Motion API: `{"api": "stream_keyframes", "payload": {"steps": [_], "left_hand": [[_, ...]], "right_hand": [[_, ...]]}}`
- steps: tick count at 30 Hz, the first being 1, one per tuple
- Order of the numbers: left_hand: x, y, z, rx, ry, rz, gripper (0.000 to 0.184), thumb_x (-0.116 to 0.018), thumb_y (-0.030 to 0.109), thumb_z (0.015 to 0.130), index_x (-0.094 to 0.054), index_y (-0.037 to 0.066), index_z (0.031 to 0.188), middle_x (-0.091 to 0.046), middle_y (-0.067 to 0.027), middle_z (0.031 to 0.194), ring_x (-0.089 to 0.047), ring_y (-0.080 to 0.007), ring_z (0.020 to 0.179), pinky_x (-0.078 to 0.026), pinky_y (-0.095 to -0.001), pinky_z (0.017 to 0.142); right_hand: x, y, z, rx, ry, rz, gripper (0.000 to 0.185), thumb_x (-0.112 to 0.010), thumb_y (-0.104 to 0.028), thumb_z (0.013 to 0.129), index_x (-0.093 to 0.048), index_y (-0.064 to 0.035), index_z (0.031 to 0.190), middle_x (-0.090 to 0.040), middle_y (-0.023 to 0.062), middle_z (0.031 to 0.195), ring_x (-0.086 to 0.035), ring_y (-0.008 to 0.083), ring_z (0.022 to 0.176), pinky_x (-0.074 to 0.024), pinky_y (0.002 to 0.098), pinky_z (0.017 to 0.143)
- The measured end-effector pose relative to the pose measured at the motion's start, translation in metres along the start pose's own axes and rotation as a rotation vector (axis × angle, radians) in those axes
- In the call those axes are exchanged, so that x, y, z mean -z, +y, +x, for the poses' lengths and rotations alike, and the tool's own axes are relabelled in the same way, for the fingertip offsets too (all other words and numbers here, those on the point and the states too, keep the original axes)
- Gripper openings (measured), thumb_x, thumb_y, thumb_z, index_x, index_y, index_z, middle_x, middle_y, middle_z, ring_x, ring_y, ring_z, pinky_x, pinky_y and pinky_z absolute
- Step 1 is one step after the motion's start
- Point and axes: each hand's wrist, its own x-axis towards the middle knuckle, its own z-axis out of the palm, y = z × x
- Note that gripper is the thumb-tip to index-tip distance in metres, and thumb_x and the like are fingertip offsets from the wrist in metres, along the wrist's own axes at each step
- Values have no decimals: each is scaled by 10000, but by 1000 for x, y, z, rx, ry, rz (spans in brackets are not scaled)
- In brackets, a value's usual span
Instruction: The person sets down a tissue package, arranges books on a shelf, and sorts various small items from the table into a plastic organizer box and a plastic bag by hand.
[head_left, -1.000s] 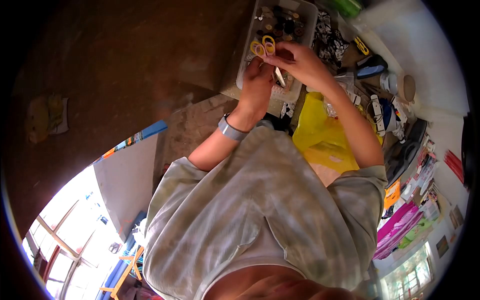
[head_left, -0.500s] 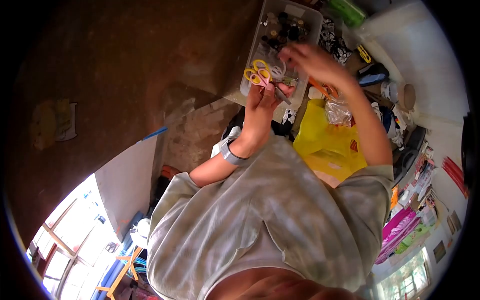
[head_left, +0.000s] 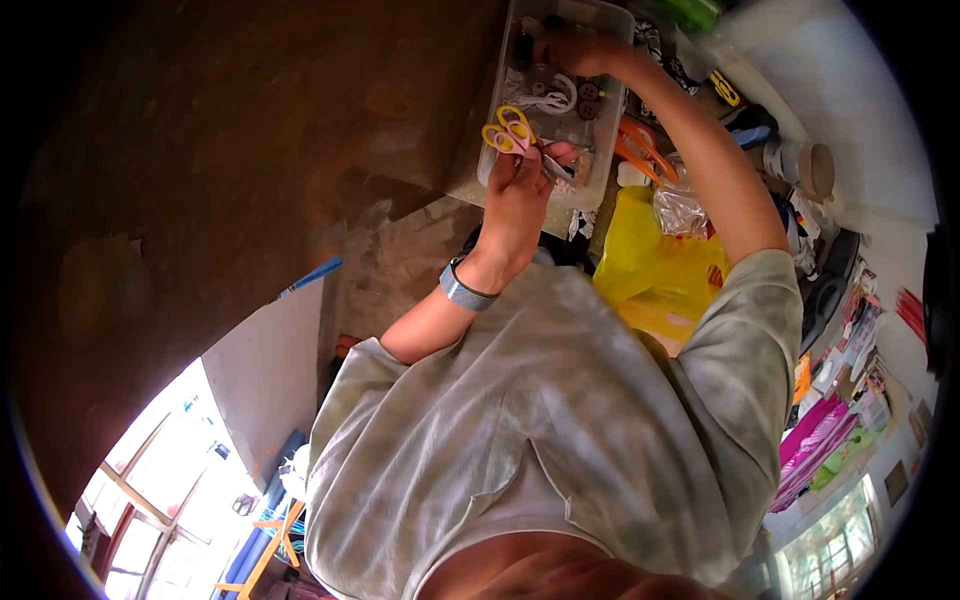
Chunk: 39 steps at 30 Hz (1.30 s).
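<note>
So the scissors (yellow-and-pink handles) are in the left hand, over the clear plastic box, down by its near left corner. Long axis is on a slant: the finger loops stick up toward the left edge and far end, and the blades angle off to the right and toward the near edge, roughly at the near right corner. Left fingers are wrapped around below the loops, so the middle's partly covered, and I can't tell if the blades are fully closed.

Right hand is way over at the far end of the box, reaching in across the right edge with its fingers down among dark little bits. It's too murky there to say if it's pinching anything or how wide the fingers are.

Between the two hands, a loop of white cord lies in the box, with a couple of dark buttons next to it by the right edge. Just outside that edge there's an orange-handled tool, and a yellow bag sits beyond the near right corner.
</note>
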Motion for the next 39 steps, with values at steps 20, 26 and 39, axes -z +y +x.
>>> {"api": "stream_keyframes", "payload": {"steps": [20, 26, 39], "left_hand": [[5, -2, 3, 17, -25, -9, 188, -390, 158, 1069, -470, 27, 1177, -603, -152, 1194, -575, -257, 1182, -421, -366, 1061], [4, -1, 3, 11, -41, -8, 191, -384, 152, 1069, -461, 23, 1186, -594, -152, 1196, -573, -260, 1189, -417, -370, 1071], [8, -1, 3, 7, -61, -30, 189, -396, 142, 1064, -477, 18, 1180, -598, -155, 1203, -571, -264, 1198, -421, -381, 1069]], "right_hand": [[0, -27, -20, -62, 387, -387, 175, -568, -65, 920, -596, 2, 1079, -624, 153, 937, -565, 258, 731, -461, 400, 657], [-17, -32, -10, -9, -236, 505, 146, -661, -162, 849, -722, -36, 890, -730, 109, 862, -714, 234, 724, -566, 396, 608], [21, -14, -13, 58, -323, 409, 168, -581, -18, 783, -700, 23, 894, -711, 112, 802, -711, 206, 751, -572, 328, 629]]}}
